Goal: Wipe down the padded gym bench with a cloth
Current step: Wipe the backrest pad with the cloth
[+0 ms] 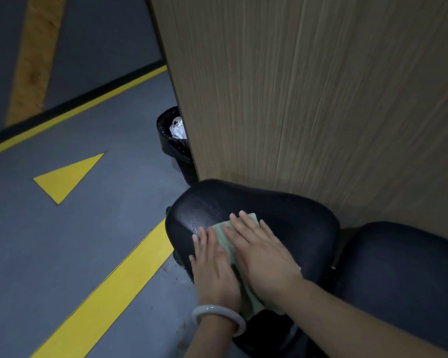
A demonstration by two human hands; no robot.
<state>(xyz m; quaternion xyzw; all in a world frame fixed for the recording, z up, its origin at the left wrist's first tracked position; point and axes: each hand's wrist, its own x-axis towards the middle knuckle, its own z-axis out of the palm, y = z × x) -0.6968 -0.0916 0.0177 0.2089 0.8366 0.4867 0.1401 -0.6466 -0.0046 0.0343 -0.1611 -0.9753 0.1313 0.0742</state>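
I am pressing both hands flat, fingers straight, on the green cloth [226, 237] at lower centre: left hand [214, 267] on its left edge, right hand [261, 257] over its middle, gripping nothing. The black padded seat [282, 215] is stretching up-frame beyond my fingertips, glossy and wet-looking near its left side; a second pad [398, 267] is lying lower right.

Both flat hands, left [212, 267] and right [260, 257], on green cloth [224, 240] atop black padded bench [290, 223].
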